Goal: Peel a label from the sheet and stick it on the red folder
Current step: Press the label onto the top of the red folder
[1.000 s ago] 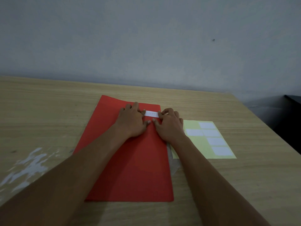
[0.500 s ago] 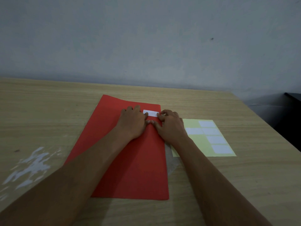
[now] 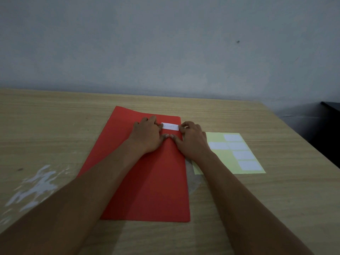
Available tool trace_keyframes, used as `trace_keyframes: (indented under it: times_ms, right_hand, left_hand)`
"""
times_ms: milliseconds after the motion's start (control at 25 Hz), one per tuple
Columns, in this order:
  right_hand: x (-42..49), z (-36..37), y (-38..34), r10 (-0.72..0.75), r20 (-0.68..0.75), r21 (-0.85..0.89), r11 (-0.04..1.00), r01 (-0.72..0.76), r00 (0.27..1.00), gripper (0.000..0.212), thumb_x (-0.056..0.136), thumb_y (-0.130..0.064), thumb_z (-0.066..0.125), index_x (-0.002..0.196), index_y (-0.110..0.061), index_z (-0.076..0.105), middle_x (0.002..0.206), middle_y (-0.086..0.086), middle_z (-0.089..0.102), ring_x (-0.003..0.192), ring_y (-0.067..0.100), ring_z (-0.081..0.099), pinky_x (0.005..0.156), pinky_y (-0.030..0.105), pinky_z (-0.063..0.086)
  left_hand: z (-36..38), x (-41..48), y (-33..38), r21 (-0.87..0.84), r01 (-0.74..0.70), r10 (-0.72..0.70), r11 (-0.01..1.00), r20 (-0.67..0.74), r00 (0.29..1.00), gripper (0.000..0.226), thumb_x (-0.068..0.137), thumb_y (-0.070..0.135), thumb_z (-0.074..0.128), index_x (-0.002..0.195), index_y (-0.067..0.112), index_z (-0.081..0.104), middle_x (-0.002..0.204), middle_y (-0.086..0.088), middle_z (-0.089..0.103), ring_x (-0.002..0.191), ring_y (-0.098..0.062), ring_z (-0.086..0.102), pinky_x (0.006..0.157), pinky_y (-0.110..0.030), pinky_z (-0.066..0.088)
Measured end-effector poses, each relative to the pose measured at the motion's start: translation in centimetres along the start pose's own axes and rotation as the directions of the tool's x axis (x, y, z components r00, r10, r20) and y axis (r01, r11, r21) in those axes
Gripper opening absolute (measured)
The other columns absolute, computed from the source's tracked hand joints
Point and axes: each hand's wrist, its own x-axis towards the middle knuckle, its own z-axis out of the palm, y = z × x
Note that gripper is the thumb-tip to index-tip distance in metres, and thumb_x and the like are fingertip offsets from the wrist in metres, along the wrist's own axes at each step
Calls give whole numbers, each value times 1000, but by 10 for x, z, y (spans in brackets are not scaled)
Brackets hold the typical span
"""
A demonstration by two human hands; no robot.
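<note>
Hands lay flat on the folder [image 3: 147,181]: the left hand [image 3: 147,137] pressed one end of the label [image 3: 170,126], the right hand [image 3: 192,139] the other end, probably to keep it straight while it was rubbed down. Neither hand grasped anything; the fingers only pushed downward, and the thumbs touched each other just below the label. The label sat between the fingertips, near the far right corner of the folder. To the right of the right hand lay one sheet [image 3: 215,162], with five labels left on it.
</note>
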Motion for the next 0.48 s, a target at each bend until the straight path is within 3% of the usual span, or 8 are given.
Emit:
trace_keyframes:
  times_ms: [280, 480]
  right_hand:
    - [1, -3, -9, -22, 43, -141, 990, 28, 999, 59, 96, -52, 40, 147, -23, 44, 140, 3, 41, 131, 25, 35, 104, 44, 31]
    - [-1, -5, -9, 1, 49, -128, 992, 5, 999, 62, 96, -52, 42, 147, -17, 45, 140, 2, 42, 131, 24, 36, 105, 43, 30]
  left_hand:
    - [4, 4, 4, 26, 14, -15, 1000, 42, 999, 62, 94, 60, 26, 150, 33, 30, 145, -9, 31, 134, -28, 30, 106, -50, 31]
    - [4, 5, 2, 0, 30, -30, 1000, 53, 998, 65, 92, 62, 30, 149, 31, 35, 143, -9, 33, 132, -28, 31, 107, -49, 31]
